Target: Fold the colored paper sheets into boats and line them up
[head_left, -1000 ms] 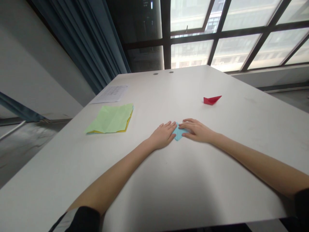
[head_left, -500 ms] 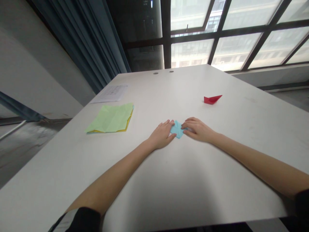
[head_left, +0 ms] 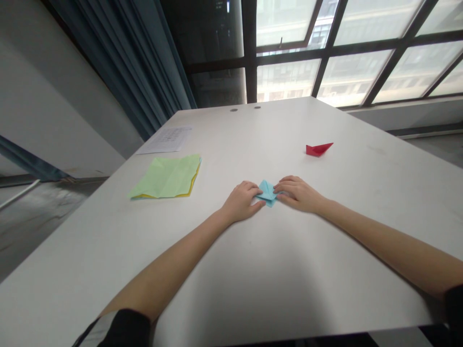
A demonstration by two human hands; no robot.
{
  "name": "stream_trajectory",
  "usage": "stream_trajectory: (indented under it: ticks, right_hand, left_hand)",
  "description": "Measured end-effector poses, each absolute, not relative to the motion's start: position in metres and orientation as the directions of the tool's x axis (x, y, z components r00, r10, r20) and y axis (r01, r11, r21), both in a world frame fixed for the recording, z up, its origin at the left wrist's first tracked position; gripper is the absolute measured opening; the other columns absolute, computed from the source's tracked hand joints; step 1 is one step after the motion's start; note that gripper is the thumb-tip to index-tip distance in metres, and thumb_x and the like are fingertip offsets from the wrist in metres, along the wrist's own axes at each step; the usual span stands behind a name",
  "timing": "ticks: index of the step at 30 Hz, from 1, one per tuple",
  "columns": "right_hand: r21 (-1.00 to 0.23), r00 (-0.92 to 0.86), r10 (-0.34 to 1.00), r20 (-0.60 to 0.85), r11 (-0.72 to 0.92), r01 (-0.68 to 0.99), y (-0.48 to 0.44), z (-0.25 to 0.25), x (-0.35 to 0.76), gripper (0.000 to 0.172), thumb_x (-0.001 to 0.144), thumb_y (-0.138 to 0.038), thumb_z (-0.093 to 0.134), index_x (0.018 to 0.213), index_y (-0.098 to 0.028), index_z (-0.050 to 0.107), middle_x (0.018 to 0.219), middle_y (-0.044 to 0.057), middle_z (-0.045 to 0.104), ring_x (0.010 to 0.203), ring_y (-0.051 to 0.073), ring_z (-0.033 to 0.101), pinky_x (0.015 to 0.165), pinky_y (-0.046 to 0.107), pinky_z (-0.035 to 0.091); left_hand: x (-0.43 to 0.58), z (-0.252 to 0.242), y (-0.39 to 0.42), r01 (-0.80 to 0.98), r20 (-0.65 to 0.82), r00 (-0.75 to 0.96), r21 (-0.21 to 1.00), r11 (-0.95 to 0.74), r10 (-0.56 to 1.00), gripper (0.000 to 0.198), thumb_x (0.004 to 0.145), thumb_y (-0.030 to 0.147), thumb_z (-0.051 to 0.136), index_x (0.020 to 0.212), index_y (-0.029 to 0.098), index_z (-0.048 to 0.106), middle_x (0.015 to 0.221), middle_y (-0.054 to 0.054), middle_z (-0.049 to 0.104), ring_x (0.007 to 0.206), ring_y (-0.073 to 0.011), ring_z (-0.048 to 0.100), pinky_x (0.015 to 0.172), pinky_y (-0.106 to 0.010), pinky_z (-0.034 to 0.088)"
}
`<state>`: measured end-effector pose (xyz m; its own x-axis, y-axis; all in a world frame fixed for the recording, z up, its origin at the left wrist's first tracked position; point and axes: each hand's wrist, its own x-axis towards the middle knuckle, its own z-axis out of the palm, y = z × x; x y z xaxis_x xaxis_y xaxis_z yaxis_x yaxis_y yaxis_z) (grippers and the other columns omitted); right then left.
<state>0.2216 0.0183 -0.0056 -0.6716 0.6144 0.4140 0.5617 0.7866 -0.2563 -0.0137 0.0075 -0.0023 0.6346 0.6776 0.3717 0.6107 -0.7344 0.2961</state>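
A small folded light-blue paper (head_left: 267, 193) lies on the white table (head_left: 253, 270) between my hands. My left hand (head_left: 241, 201) has its fingers curled, pinching the paper's left edge and lifting a flap. My right hand (head_left: 297, 193) lies on the paper's right side, its fingers close together and pressing it down. Part of the paper is hidden under both hands.
A finished red paper boat (head_left: 318, 149) sits farther back on the right. A stack of green and yellow sheets (head_left: 167, 177) lies at the left, with a printed white sheet (head_left: 165, 140) behind it. Windows and a blue curtain stand beyond the table's far edge.
My left fingers went from lying flat on the blue paper to curling and pinching its edge, and a flap has risen. My right hand has barely moved.
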Motion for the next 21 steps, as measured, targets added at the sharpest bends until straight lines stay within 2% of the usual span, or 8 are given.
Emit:
stream_trajectory:
  ticks: [5, 9, 12, 15, 18, 21]
  right_hand:
    - [-0.254, -0.655, 0.630, 0.417, 0.773, 0.582, 0.018, -0.005, 0.218, 0.023, 0.087, -0.031, 0.044, 0.093, -0.020, 0.064, 0.091, 0.007, 0.067, 0.094, 0.022, 0.056, 0.085, 0.038, 0.042]
    - [-0.315, -0.569, 0.688, 0.450, 0.719, 0.620, 0.021, -0.006, 0.214, 0.021, 0.086, -0.029, 0.044, 0.090, -0.019, 0.062, 0.086, 0.007, 0.067, 0.087, 0.021, 0.058, 0.081, 0.037, 0.043]
    - [-0.385, -0.511, 0.734, 0.447, 0.674, 0.630, 0.022, -0.008, 0.212, 0.017, 0.084, -0.027, 0.046, 0.090, -0.020, 0.061, 0.083, 0.005, 0.067, 0.081, 0.021, 0.059, 0.078, 0.036, 0.044]
    - [-0.435, -0.469, 0.762, 0.447, 0.643, 0.631, 0.023, -0.009, 0.211, 0.021, 0.083, -0.025, 0.048, 0.101, -0.021, 0.058, 0.081, 0.004, 0.067, 0.081, 0.021, 0.059, 0.077, 0.036, 0.044]
    - [-0.417, -0.495, 0.745, 0.447, 0.663, 0.621, 0.022, -0.009, 0.210, 0.027, 0.083, -0.022, 0.047, 0.108, -0.022, 0.056, 0.081, 0.004, 0.067, 0.081, 0.020, 0.058, 0.078, 0.036, 0.044]
    - [-0.332, -0.580, 0.689, 0.434, 0.721, 0.609, 0.022, -0.008, 0.210, 0.026, 0.085, -0.019, 0.042, 0.102, -0.020, 0.062, 0.084, 0.006, 0.066, 0.082, 0.020, 0.057, 0.079, 0.036, 0.043]
  left_hand:
    - [-0.010, -0.002, 0.010, 0.602, 0.381, 0.634, 0.305, -0.738, 0.673, 0.021, 0.086, 0.029, 0.046, 0.091, 0.016, 0.063, 0.098, -0.009, 0.063, 0.098, -0.0197, 0.053, 0.088, -0.036, 0.042]
    - [-0.008, -0.003, 0.013, 0.617, 0.357, 0.603, 0.359, -0.701, 0.713, 0.023, 0.088, 0.026, 0.042, 0.089, 0.017, 0.062, 0.089, -0.007, 0.065, 0.090, -0.0186, 0.056, 0.083, -0.034, 0.044]
    - [-0.006, -0.004, 0.013, 0.637, 0.345, 0.549, 0.417, -0.648, 0.762, 0.022, 0.086, 0.024, 0.043, 0.100, 0.018, 0.058, 0.088, -0.006, 0.065, 0.086, -0.0185, 0.057, 0.080, -0.033, 0.045]
    - [-0.005, -0.003, 0.012, 0.637, 0.342, 0.515, 0.461, -0.618, 0.786, 0.033, 0.084, 0.019, 0.045, 0.117, 0.020, 0.047, 0.089, -0.003, 0.064, 0.085, -0.0178, 0.057, 0.079, -0.032, 0.045]
    - [-0.003, -0.004, 0.012, 0.642, 0.339, 0.553, 0.409, -0.649, 0.761, 0.030, 0.085, 0.016, 0.042, 0.114, 0.021, 0.050, 0.090, -0.004, 0.062, 0.086, -0.0176, 0.056, 0.080, -0.032, 0.045]
    - [-0.002, -0.005, 0.013, 0.654, 0.340, 0.595, 0.322, -0.685, 0.728, 0.026, 0.087, 0.018, 0.040, 0.105, 0.020, 0.058, 0.094, -0.006, 0.061, 0.090, -0.0178, 0.054, 0.082, -0.032, 0.044]
